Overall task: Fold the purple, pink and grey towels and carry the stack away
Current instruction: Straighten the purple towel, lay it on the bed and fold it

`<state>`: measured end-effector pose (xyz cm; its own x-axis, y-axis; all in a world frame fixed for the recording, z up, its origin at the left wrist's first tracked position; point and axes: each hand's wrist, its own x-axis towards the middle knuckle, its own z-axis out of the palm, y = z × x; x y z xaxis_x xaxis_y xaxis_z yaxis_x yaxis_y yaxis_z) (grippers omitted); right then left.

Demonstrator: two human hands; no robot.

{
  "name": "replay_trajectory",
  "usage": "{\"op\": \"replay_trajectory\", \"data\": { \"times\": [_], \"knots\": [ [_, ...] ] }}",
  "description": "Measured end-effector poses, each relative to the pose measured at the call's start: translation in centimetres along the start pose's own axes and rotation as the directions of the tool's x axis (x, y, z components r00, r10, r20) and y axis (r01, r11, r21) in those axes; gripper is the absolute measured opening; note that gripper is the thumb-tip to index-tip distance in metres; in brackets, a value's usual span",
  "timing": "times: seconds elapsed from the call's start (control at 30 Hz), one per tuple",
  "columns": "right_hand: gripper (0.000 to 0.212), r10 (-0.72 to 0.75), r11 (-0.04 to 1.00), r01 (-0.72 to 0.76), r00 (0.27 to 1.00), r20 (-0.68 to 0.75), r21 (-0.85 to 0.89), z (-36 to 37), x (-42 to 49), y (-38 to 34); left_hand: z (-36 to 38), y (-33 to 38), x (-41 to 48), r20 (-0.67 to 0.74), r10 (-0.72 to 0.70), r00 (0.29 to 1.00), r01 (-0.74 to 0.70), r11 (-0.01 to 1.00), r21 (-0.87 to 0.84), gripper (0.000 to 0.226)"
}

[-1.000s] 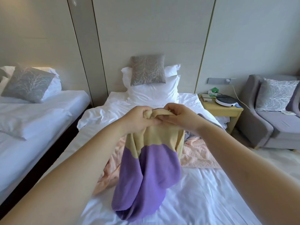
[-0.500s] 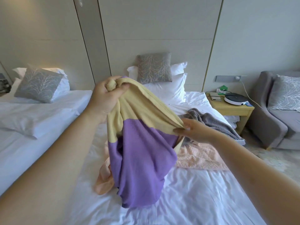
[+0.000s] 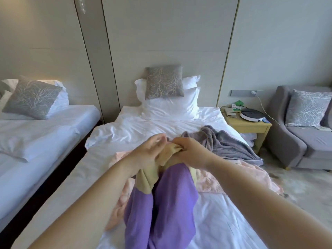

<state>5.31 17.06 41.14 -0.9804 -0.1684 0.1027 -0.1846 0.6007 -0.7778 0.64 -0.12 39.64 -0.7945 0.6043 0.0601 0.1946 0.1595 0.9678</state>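
Two beds in white linen stand side by side. On the left bed (image 3: 45, 133) leans a square grey cushion with a pale branch pattern (image 3: 32, 97), well apart from the work. The middle bed (image 3: 136, 130) carries all three towels.

Above it, the left hand (image 3: 147, 155) lies against the top edge of the purple towel of soft terry with a pale yellow band (image 3: 170, 203). Its fingers look fairly straight and are blurred, so I cannot tell whether it pinches the cloth or only touches it. Touching it, the right hand (image 3: 192, 151) is curled tight round a bunched part of the yellow band.

Half a second ago the hands were apart, the left raised high with a corner and the right lower on the edge, with the cloth stretched between them. Now they have met over the bed, and the purple towel hangs from them in two long lobes down to the sheet. I judge that the corners are being brought together, so the first fold of this towel is under way, with the grip perhaps passing from one hand to the other.

Beneath lies the thin pink towel (image 3: 233, 178), spread out and rumpled. Beyond the right hand the thick grey towel (image 3: 224, 142) lies in a heap. Neither is folded, and no stack exists yet.

Farther right stand a pale wooden nightstand (image 3: 251, 127) and a grey upholstered armchair (image 3: 294, 146).
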Motion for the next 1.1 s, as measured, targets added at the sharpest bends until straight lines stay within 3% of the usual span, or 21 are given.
{"op": "replay_trajectory", "data": {
  "times": [0.07,0.13,0.23,0.4,0.53,0.6,0.63,0.7,0.73,0.77,0.8,0.83,0.9,0.93,1.0,1.1],
  "knots": [
    [0.017,0.028,0.999,-0.027,0.999,-0.032,0.024,-0.3,0.0,0.6,1.1,-0.5,0.4,0.093,-0.027,0.995,0.01,0.985,0.172,0.022],
    [0.018,0.036,0.998,-0.034,0.999,-0.036,0.052,-0.9,-0.4,1.0,1.3,-0.5,0.8,0.058,-0.053,0.997,0.033,0.953,0.302,0.018],
    [0.016,0.054,0.998,-0.054,0.998,0.023,0.02,-1.8,-1.5,2.2,0.7,0.1,1.0,0.024,0.064,0.998,-0.068,0.95,0.305,0.05],
    [0.018,0.143,0.98,-0.127,0.985,0.092,-0.155,-1.8,-3.0,4.8,-1.5,2.8,0.5,-0.066,0.265,0.962,-0.24,0.935,0.262,0.022],
    [0.022,0.084,0.98,-0.068,0.993,0.078,-0.189,-2.5,-2.4,3.4,-2.7,4.4,0.0,-0.127,0.304,0.944,-0.264,0.929,0.26,0.024],
    [0.017,0.005,0.98,-0.021,0.997,-0.081,-0.197,-3.9,-2.0,1.5,-3.6,4.9,-0.2,-0.258,0.326,0.909,-0.258,0.929,0.264,0.024],
    [0.016,-0.092,0.972,0.036,0.967,-0.239,-0.232,-4.7,-1.8,0.1,-4.2,5.3,-0.2,-0.341,0.348,0.873,-0.261,0.925,0.276,0.022],
    [0.015,-0.376,0.9,0.174,0.772,-0.512,-0.399,-6.1,-1.6,-3.4,-5.5,6.3,-0.2,-0.489,0.413,0.768,-0.298,0.907,0.298,0.015],
    [0.016,-0.506,0.841,0.238,0.663,-0.551,-0.485,-6.5,-1.6,-5.0,-6.1,7.0,-0.2,-0.543,0.45,0.709,-0.337,0.893,0.299,0.016],
    [0.018,-0.585,0.791,0.277,0.605,-0.54,-0.546,-6.7,-1.5,-6.2,-6.8,7.5,-0.3,-0.576,0.473,0.667,-0.368,0.881,0.297,0.019],
    [0.02,-0.603,0.769,0.278,0.614,-0.509,-0.575,-6.6,-1.5,-6.9,-7.2,7.7,-0.4,-0.589,0.476,0.653,-0.367,0.879,0.303,0.024],
    [0.02,-0.563,0.781,0.253,0.681,-0.469,-0.571,-6.3,-1.5,-6.8,-7.6,7.4,-0.6,-0.575,0.46,0.677,-0.324,0.887,0.329,0.028],
    [0.016,-0.353,0.865,0.157,0.865,-0.357,-0.476,-5.1,-1.9,-4.9,-7.5,5.5,-0.8,-0.458,0.339,0.822,-0.165,0.911,0.379,0.03],
    [0.019,-0.245,0.906,0.111,0.924,-0.293,-0.409,-4.2,-2.2,-3.5,-7.0,4.0,-1.1,-0.367,0.232,0.901,-0.088,0.925,0.37,0.033],
    [0.02,-0.156,0.936,0.079,0.967,-0.203,-0.343,-2.2,-2.7,-0.7,-5.0,1.1,-1.9,-0.165,0.025,0.986,0.021,0.962,0.272,0.052],
    [0.014,-0.122,0.947,0.078,0.985,-0.124,-0.312,-0.1,-2.5,1.3,-0.7,-1.3,-1.9,0.13,-0.038,0.991,0.008,0.976,0.219,0.082]
  ]
}}
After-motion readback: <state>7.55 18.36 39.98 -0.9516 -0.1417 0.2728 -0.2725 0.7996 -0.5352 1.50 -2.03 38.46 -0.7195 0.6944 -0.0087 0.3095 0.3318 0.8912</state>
